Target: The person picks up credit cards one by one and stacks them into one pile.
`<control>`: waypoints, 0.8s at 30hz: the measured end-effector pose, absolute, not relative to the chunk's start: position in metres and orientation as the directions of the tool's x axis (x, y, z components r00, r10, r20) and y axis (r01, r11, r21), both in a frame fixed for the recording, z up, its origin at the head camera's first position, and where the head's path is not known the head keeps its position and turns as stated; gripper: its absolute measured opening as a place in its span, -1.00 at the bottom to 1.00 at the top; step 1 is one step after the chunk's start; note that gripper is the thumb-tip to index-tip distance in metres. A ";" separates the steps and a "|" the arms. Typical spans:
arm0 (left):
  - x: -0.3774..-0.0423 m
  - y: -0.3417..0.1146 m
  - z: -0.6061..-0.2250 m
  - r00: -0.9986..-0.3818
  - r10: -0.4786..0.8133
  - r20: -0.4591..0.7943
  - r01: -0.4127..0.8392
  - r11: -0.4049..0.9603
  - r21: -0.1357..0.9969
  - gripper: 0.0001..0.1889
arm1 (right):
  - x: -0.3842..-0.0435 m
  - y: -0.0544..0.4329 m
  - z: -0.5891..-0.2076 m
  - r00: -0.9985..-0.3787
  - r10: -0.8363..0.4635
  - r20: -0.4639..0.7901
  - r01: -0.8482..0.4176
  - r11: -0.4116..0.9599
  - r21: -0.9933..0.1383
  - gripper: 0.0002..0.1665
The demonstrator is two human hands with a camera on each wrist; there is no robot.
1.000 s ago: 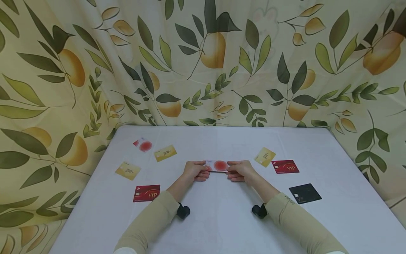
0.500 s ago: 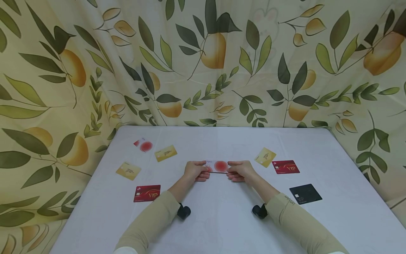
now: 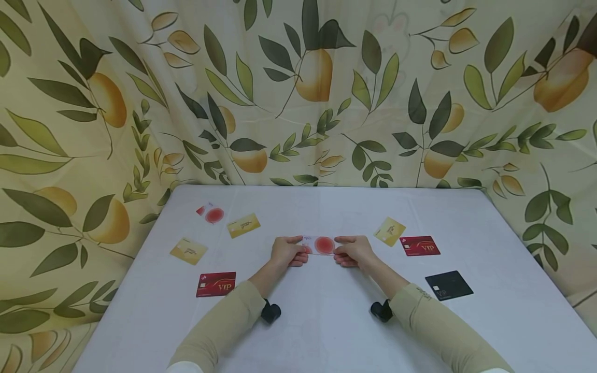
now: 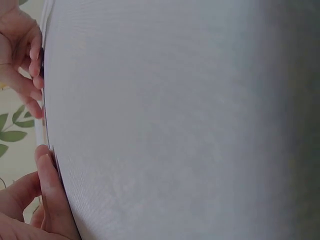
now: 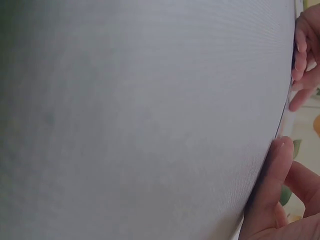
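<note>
A white card with a red circle [image 3: 324, 245] lies flat or nearly so between the two hands at the middle of the table. My left hand [image 3: 286, 250] pinches its left end, thumb on top and the other fingers curled beside and below. At the right end, my right hand [image 3: 355, 250] pinches it the same way. Whether the card touches the tabletop cannot be made out. In the left wrist view the left hand [image 4: 47, 200] is low at the left edge; the right wrist view has the right hand [image 5: 280, 195] low at the right.
On the white-covered table [image 3: 317, 321], left, lie a similar white card [image 3: 214, 215], two gold cards [image 3: 243, 225] and a red VIP card [image 3: 216, 284]. To the right are a gold card [image 3: 389, 230], a red VIP card [image 3: 420, 245] and a black card [image 3: 450, 285]. A patterned curtain [image 3: 289, 124] hangs behind.
Both hands stay in place with their hold on the white card. The dark line along the card's near edge has faded, as if the card tilted slightly. The other cards have not moved.
</note>
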State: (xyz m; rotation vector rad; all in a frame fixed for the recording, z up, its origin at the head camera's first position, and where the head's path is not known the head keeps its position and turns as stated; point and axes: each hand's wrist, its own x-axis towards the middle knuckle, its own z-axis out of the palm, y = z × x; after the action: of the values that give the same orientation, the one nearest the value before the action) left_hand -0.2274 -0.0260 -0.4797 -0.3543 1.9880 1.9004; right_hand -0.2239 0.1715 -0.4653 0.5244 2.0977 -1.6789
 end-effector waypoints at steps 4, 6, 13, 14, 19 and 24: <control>-0.227 -0.025 -0.479 -0.904 0.065 -0.423 -0.420 0.059 0.906 -0.55 | -0.223 0.171 -0.466 -0.855 0.034 -0.517 0.512 0.205 -0.834 -0.54; -0.227 -0.025 -0.480 -0.904 0.063 -0.423 -0.420 0.059 0.906 -0.55 | -0.223 0.171 -0.467 -0.853 0.043 -0.520 0.517 0.205 -0.831 -0.55; -0.227 -0.026 -0.483 -0.899 0.052 -0.434 -0.431 0.058 0.900 -0.58 | -0.225 0.172 -0.468 -0.850 0.050 -0.524 0.523 0.199 -0.829 -0.57; -0.228 -0.026 -0.484 -0.897 0.051 -0.439 -0.437 0.049 0.898 -0.58 | -0.225 0.173 -0.467 -0.850 0.045 -0.524 0.522 0.190 -0.831 -0.57; -0.230 -0.031 -0.484 -0.881 0.051 -0.470 -0.472 -0.019 0.882 -0.59 | -0.226 0.177 -0.458 -0.835 0.059 -0.547 0.550 0.115 -0.827 -0.56; -0.230 -0.042 -0.477 -0.862 0.037 -0.506 -0.507 -0.024 0.862 -0.61 | -0.225 0.178 -0.448 -0.815 0.048 -0.578 0.579 0.036 -0.814 -0.56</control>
State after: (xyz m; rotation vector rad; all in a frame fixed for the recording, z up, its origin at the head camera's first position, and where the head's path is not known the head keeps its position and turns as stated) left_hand -0.2305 -0.0417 -0.4769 -0.4905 1.8781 1.9440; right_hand -0.2254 0.1784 -0.4484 0.6336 1.9284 -1.8312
